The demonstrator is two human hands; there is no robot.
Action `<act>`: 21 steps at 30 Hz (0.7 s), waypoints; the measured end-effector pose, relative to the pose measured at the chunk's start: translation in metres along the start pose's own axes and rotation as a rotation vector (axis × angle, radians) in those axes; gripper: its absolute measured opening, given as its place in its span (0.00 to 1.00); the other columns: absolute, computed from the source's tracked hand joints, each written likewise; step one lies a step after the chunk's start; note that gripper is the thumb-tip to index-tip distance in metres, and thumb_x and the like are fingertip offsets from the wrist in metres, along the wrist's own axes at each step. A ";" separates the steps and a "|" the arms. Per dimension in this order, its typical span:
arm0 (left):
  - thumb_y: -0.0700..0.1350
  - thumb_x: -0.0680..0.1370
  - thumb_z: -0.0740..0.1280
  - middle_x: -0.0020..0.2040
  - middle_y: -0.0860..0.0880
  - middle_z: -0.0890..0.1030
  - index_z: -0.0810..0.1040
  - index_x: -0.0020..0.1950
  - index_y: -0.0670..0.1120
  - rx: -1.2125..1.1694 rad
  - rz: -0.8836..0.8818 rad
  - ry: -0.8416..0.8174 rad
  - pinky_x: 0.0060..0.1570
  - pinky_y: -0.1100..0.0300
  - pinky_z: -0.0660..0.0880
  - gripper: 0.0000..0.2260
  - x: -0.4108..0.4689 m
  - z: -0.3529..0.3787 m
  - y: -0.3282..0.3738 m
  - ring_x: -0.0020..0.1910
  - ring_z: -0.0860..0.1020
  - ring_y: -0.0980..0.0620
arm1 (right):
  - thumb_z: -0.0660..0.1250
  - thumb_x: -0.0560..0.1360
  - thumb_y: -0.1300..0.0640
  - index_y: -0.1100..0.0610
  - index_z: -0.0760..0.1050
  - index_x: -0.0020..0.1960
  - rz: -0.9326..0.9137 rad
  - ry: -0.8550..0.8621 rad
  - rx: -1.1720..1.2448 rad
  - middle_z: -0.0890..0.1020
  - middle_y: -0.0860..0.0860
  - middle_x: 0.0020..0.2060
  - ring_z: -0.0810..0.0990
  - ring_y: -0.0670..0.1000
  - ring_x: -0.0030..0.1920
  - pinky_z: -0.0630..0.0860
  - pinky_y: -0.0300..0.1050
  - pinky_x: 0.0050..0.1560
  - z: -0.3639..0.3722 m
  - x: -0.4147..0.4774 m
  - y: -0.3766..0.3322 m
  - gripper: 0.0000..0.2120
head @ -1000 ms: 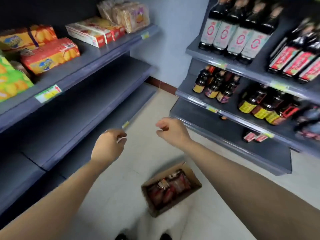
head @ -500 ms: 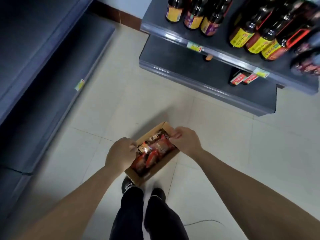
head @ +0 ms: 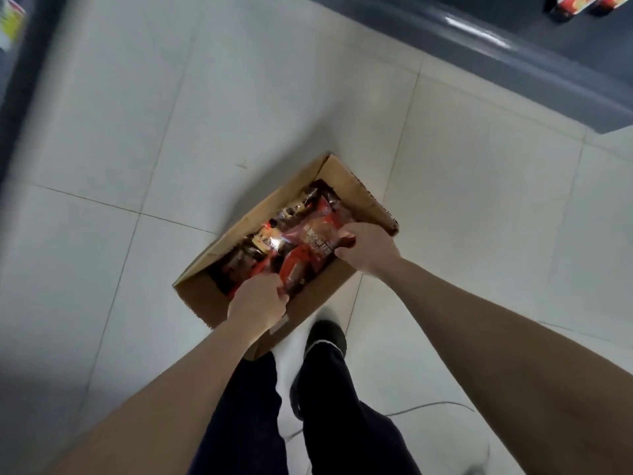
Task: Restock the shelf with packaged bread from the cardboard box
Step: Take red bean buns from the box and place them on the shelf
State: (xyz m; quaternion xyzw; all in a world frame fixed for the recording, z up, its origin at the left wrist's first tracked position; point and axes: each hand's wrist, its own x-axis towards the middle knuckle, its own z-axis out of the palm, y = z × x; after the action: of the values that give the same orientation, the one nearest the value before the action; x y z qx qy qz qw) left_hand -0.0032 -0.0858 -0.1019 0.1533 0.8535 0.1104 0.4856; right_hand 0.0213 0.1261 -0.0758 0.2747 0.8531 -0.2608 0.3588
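An open cardboard box (head: 346,180) lies on the tiled floor in front of my feet, filled with several red and brown bread packages. My right hand (head: 368,246) is closed on the right end of a red bread package (head: 317,240) at the box's right side. My left hand (head: 257,305) is closed on the near end of another red bread package (head: 294,273) at the box's near side. Other packages lie beneath, partly hidden.
The dark grey base of a shelf unit (head: 513,63) crosses the top right, with red items (head: 579,1) on it. Another dark shelf edge (head: 13,80) runs down the left. My legs and a black shoe (head: 325,337) stand just behind the box. A thin cable (head: 428,406) lies on the floor.
The view has dropped from the shelves to the floor. Both hands have come down from the air into the box and closed on bread packages.
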 end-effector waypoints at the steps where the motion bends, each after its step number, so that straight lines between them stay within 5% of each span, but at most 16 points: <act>1: 0.49 0.78 0.63 0.50 0.49 0.78 0.77 0.54 0.49 0.001 -0.013 -0.026 0.50 0.55 0.75 0.08 0.013 0.012 -0.005 0.53 0.78 0.47 | 0.68 0.75 0.50 0.50 0.77 0.61 -0.027 -0.003 -0.051 0.79 0.50 0.58 0.77 0.55 0.60 0.76 0.51 0.58 0.010 0.016 0.003 0.15; 6: 0.50 0.76 0.65 0.66 0.44 0.72 0.73 0.64 0.47 0.038 -0.059 -0.088 0.61 0.48 0.73 0.18 0.074 0.065 -0.023 0.63 0.73 0.42 | 0.67 0.75 0.49 0.49 0.66 0.72 -0.243 -0.011 -0.398 0.64 0.52 0.74 0.59 0.58 0.75 0.63 0.56 0.71 0.052 0.087 0.015 0.27; 11: 0.50 0.75 0.67 0.60 0.44 0.77 0.70 0.63 0.45 0.023 -0.146 -0.104 0.57 0.47 0.75 0.20 0.114 0.087 -0.034 0.59 0.77 0.43 | 0.63 0.77 0.51 0.50 0.55 0.78 -0.327 -0.088 -0.570 0.48 0.54 0.79 0.40 0.55 0.79 0.41 0.56 0.76 0.063 0.132 0.014 0.32; 17: 0.51 0.73 0.71 0.59 0.43 0.79 0.72 0.63 0.44 -0.009 -0.154 -0.042 0.53 0.51 0.76 0.22 0.120 0.097 -0.044 0.56 0.78 0.42 | 0.68 0.74 0.53 0.54 0.55 0.78 -0.329 -0.108 -0.705 0.57 0.56 0.77 0.48 0.57 0.78 0.44 0.58 0.77 0.063 0.154 0.020 0.37; 21: 0.46 0.77 0.66 0.55 0.43 0.81 0.79 0.59 0.44 -0.210 -0.262 0.026 0.46 0.58 0.72 0.12 0.121 0.078 -0.047 0.54 0.79 0.43 | 0.68 0.73 0.47 0.52 0.71 0.69 -0.365 -0.032 -0.860 0.67 0.55 0.70 0.58 0.58 0.72 0.47 0.56 0.76 0.061 0.157 0.016 0.26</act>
State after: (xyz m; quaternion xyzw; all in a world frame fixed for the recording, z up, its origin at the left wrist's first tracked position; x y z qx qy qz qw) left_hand -0.0012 -0.0814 -0.2529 -0.0122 0.8562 0.1366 0.4982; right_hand -0.0319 0.1426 -0.2352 -0.0575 0.9125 0.0536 0.4014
